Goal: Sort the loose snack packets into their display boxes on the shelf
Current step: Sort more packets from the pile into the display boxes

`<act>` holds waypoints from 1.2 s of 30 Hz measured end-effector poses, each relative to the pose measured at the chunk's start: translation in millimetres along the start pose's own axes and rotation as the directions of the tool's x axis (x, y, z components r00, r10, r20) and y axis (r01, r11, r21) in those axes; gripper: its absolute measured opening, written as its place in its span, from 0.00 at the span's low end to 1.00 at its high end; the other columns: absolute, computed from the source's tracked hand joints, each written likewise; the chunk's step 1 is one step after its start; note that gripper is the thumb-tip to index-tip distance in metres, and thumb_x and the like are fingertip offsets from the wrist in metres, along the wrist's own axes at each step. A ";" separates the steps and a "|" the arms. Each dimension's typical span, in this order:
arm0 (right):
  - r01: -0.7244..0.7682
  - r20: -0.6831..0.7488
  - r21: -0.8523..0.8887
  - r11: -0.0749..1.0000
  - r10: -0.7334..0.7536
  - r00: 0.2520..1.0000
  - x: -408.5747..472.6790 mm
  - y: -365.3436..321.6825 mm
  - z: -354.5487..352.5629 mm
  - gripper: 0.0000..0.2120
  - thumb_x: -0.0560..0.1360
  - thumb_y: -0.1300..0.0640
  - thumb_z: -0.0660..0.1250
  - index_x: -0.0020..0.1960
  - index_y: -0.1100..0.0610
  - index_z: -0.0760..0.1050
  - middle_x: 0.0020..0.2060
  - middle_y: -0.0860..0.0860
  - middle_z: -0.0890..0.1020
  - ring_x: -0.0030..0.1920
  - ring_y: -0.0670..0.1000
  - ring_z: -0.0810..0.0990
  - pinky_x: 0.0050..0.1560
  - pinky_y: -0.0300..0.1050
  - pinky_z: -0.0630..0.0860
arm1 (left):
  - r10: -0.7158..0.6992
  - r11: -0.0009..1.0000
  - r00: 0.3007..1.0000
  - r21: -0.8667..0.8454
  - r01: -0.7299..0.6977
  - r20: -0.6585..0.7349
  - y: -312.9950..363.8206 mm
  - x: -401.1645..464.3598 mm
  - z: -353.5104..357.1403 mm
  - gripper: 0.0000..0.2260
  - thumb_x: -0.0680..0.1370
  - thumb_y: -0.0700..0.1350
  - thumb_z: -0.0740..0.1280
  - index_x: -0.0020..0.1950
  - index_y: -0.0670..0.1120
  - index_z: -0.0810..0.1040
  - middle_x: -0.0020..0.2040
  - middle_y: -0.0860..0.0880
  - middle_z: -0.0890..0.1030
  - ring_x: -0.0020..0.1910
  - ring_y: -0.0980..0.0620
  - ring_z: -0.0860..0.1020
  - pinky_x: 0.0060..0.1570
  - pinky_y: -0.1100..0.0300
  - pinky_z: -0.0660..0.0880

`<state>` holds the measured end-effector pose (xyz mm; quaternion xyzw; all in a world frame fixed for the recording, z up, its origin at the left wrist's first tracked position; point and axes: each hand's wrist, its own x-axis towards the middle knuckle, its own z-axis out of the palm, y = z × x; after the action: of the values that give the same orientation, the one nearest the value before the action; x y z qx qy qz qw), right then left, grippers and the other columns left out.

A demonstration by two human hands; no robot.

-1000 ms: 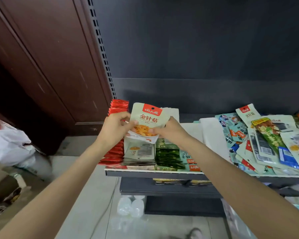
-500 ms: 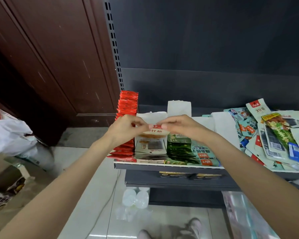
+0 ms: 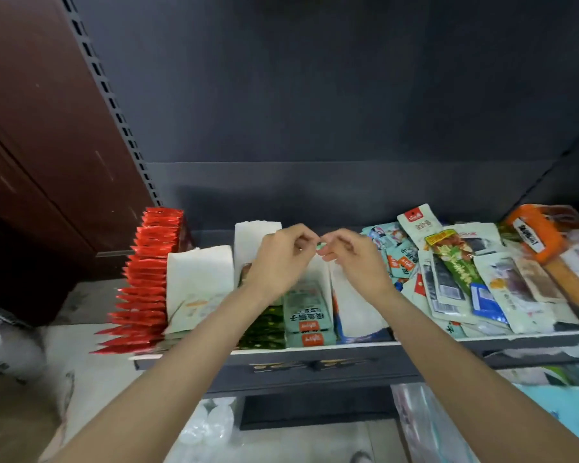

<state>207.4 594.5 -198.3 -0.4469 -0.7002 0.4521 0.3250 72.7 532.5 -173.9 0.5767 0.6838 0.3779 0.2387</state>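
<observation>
I see my left hand and right hand curled, fingertips meeting over the boxes, what they pinch hidden, while the loose packets, one reading 金针菇, lie heaped at the shelf's right.

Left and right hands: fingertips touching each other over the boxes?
Cannot tell. In the head view the left hand and right hand nearly meet, fingertips blurred, something small between.

Both hands, left and right, reach forward, fingers curled, fingertips nearly meeting.
</observation>
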 end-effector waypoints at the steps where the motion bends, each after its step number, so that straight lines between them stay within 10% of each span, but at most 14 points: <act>1: -0.007 -0.035 -0.040 0.999 0.006 0.999 1.4 12.0 -17.7 0.09 0.78 0.65 0.59 0.47 0.58 0.78 0.39 0.52 0.82 0.39 0.46 0.81 0.43 0.36 0.75 | 0.010 1.000 1.000 0.003 -0.010 0.013 14.0 8.2 21.3 0.07 0.77 0.41 0.63 0.50 0.46 0.80 0.45 0.51 0.82 0.39 0.56 0.76 0.42 0.67 0.69; 9: -0.255 -0.214 -0.530 0.809 0.164 0.963 37.6 137.4 -157.9 0.20 0.76 0.57 0.64 0.67 0.59 0.68 0.63 0.61 0.73 0.65 0.60 0.69 0.64 0.50 0.66 | -0.270 0.963 0.944 0.041 0.267 0.188 74.2 77.0 193.0 0.16 0.80 0.44 0.60 0.64 0.38 0.69 0.60 0.41 0.75 0.59 0.43 0.74 0.50 0.59 0.68; 13: -0.237 -0.072 -0.751 0.616 0.281 0.957 52.1 179.7 -203.7 0.39 0.75 0.44 0.64 0.77 0.54 0.46 0.77 0.55 0.47 0.76 0.59 0.45 0.75 0.53 0.47 | -0.486 0.860 0.837 -0.035 0.510 0.252 69.8 118.0 253.8 0.20 0.79 0.47 0.62 0.68 0.40 0.66 0.61 0.41 0.77 0.57 0.42 0.76 0.49 0.57 0.72; 18: -0.095 0.113 -0.815 0.572 0.318 0.941 62.3 197.8 -225.5 0.45 0.74 0.43 0.66 0.77 0.51 0.38 0.76 0.52 0.39 0.76 0.58 0.41 0.75 0.54 0.44 | -0.551 0.770 0.809 -0.247 0.588 0.206 64.5 154.2 288.7 0.15 0.78 0.41 0.64 0.64 0.41 0.74 0.60 0.45 0.79 0.56 0.45 0.79 0.52 0.60 0.74; 24: -0.083 0.100 -0.776 0.625 0.252 0.962 62.0 207.2 -225.8 0.43 0.74 0.44 0.66 0.77 0.51 0.42 0.77 0.52 0.43 0.76 0.57 0.43 0.74 0.54 0.46 | -0.648 0.745 0.762 -0.194 0.638 0.018 64.0 170.9 287.1 0.08 0.78 0.41 0.65 0.55 0.40 0.78 0.56 0.43 0.80 0.56 0.44 0.79 0.51 0.59 0.74; 29: -0.116 0.130 -0.717 0.687 0.296 0.946 65.1 189.1 -226.5 0.43 0.74 0.41 0.65 0.77 0.51 0.43 0.77 0.53 0.41 0.76 0.56 0.41 0.76 0.55 0.47 | -0.388 0.920 0.893 -0.158 0.359 -0.228 84.0 140.0 246.6 0.06 0.81 0.37 0.58 0.44 0.43 0.64 0.47 0.43 0.79 0.48 0.47 0.79 0.40 0.54 0.75; 36: -0.001 0.157 0.024 1.000 -0.002 0.988 48.8 73.9 -199.9 0.26 0.76 0.55 0.66 0.72 0.47 0.63 0.68 0.46 0.72 0.67 0.48 0.70 0.66 0.57 0.70 | -0.042 0.994 0.944 -0.113 0.005 -0.328 86.4 63.8 135.1 0.04 0.81 0.39 0.58 0.46 0.43 0.66 0.49 0.48 0.83 0.49 0.53 0.81 0.43 0.47 0.80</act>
<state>384.7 722.0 -188.1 -0.4057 -0.7182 0.4943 0.2744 214.1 631.2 -179.6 0.4832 0.6989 0.5033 0.1571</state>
